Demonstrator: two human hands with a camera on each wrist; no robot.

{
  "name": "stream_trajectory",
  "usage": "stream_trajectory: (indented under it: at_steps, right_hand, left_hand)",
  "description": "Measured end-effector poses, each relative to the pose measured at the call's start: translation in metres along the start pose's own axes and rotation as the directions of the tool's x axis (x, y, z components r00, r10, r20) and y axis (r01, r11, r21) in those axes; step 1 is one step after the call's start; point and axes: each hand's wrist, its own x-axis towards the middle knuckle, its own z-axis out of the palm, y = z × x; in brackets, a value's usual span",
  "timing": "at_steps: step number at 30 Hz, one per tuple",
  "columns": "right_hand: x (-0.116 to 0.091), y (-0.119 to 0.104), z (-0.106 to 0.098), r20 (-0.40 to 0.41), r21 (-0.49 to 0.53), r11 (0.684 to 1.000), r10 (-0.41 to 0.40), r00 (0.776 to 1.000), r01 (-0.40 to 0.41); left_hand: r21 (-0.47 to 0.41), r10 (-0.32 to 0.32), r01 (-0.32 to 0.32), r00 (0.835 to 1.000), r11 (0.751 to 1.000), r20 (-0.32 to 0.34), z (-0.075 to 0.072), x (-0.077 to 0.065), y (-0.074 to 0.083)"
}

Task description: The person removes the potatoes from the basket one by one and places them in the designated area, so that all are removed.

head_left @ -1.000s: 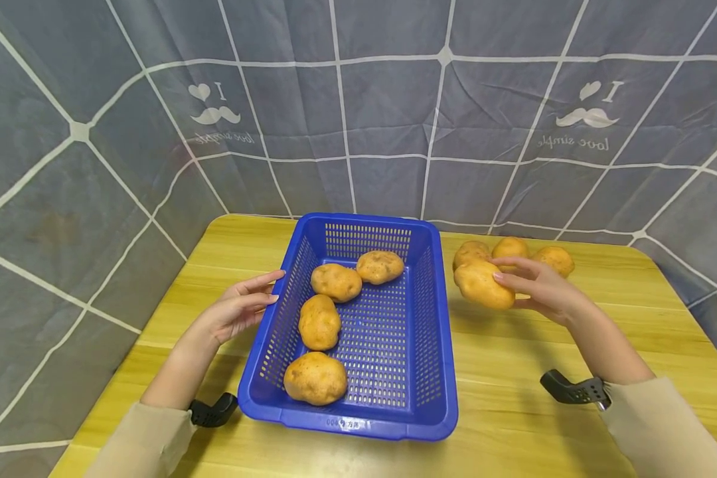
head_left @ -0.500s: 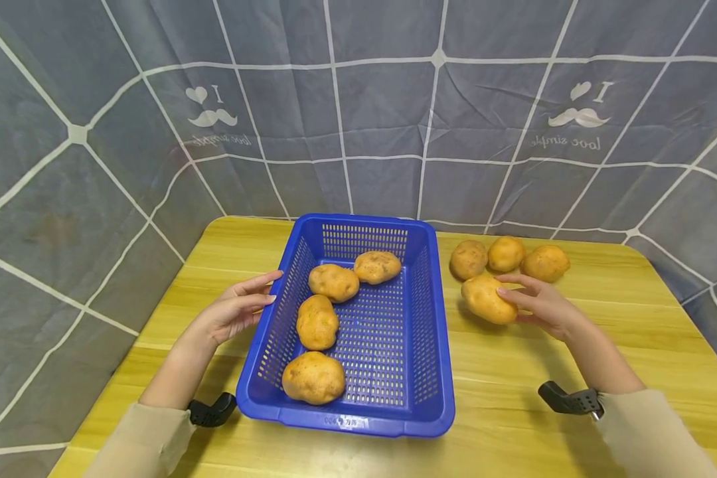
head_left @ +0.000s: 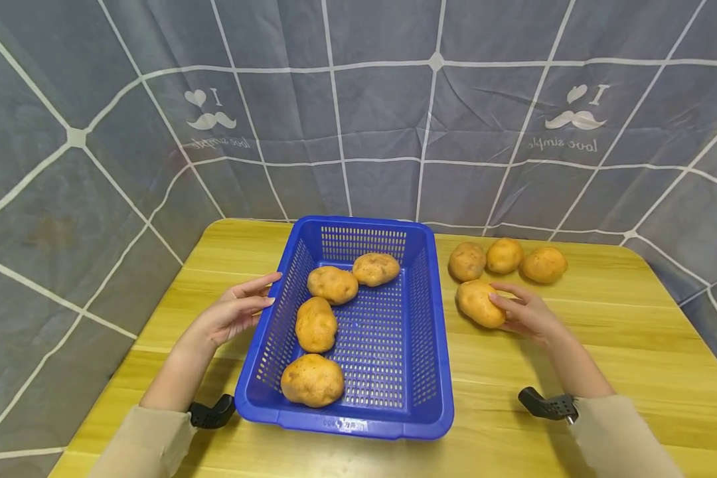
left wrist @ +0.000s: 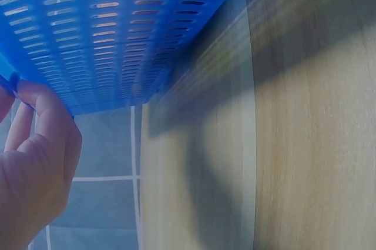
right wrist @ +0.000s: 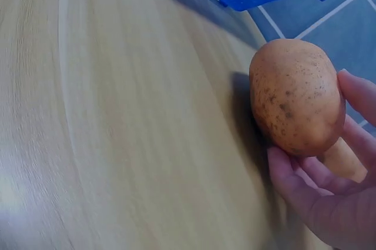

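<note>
My right hand (head_left: 528, 315) holds a potato (head_left: 478, 303) at its right end, between thumb and fingers, just in front of the other potatoes. In the right wrist view the same potato (right wrist: 296, 97) is low over the wooden table, its shadow close beside it. At the left side of a blue plastic basket (head_left: 388, 428), my left hand (head_left: 236, 315) pinches the rim; the left wrist view has the fingers (left wrist: 50, 109) at that rim. Inside the basket, several potatoes (head_left: 313, 380) lie along its left side and toward the back.
Three more potatoes, a darker one (head_left: 468, 261), a middle one (head_left: 504, 255) and a right one (head_left: 544, 265), sit at the table's back right. A grey cloth (head_left: 382, 119) with white lines hangs behind and beside the wooden table (head_left: 502, 411).
The right hand has brought its potato down and nearer to me, uncovering the three potatoes behind it, then shifted slightly left. The left hand stays at the basket's rim.
</note>
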Motion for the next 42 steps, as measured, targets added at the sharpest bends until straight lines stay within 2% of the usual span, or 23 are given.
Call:
stream_trajectory:
  at_steps: [4, 8, 15, 19, 25, 36, 42]
  right_hand:
    - [0.002, 0.002, 0.003, -0.025, 0.049, 0.999, 0.000, 1.000, 0.001]
    - [0.002, 0.000, 0.008, -0.046, 0.045, 0.999, -0.007, 0.999, 0.009]
    - [0.002, -0.002, 0.013, -0.064, -0.044, 0.999, 0.012, 0.998, -0.015]
    - [0.001, -0.003, 0.014, -0.048, -0.118, 0.993, 0.025, 0.999, -0.030]
    - [0.000, -0.005, 0.014, -0.028, -0.161, 0.986, 0.037, 0.999, -0.041]
    - [0.004, -0.005, 0.007, -0.042, -0.163, 0.985, 0.046, 0.998, -0.052]
    - [0.001, -0.015, 0.001, -0.026, -0.189, 0.980, 0.050, 0.998, -0.054]
  left_hand:
    - [0.003, -0.008, 0.008, 1.000, 1.000, -0.022, 0.002, 0.000, 0.001]
    - [-0.001, -0.034, 0.034, 0.997, 0.999, -0.069, 0.005, 0.000, 0.002]
    - [-0.003, -0.044, 0.044, 0.996, 0.999, -0.082, 0.009, 0.001, 0.003]
    - [0.002, -0.048, 0.048, 0.995, 0.999, -0.091, 0.009, 0.000, 0.003]
    - [0.011, -0.059, 0.061, 0.989, 0.998, -0.133, 0.010, 0.000, 0.002]
    - [-0.056, -0.042, 0.037, 0.994, 0.998, -0.099, 0.007, 0.002, -0.001]
    - [-0.059, -0.045, 0.038, 0.992, 0.998, -0.115, 0.006, 0.003, 0.000]
